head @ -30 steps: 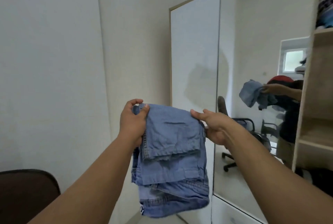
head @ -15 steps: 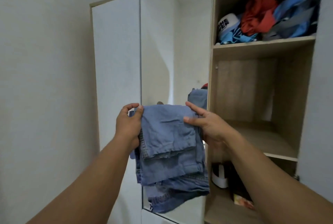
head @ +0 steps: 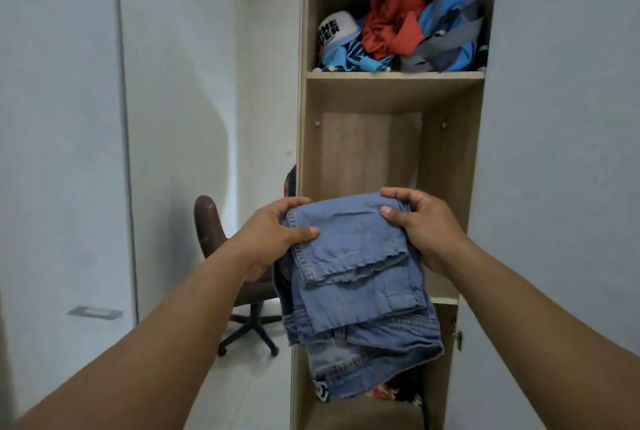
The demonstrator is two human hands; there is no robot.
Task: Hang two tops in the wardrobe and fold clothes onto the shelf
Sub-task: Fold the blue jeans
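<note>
1. My left hand [head: 273, 232] grips the folded jeans [head: 353, 277] at their left edge.
2. My right hand [head: 420, 225] grips their right edge.
3. The jeans sit at frame centre, before the middle shelf [head: 445, 299].

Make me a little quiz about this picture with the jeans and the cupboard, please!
1. True or false: both hands hold the folded jeans.
2. Which shelf has the messy pile with the red cloth? A) upper shelf B) middle shelf
3. Fill in: the brown ____ shows in the mirror door.

Key:
1. True. The left hand and right hand grip the top corners, fingers curled round the denim.
2. A. The pile sits on the upper shelf; the middle shelf looks bare where it shows.
3. chair
</note>
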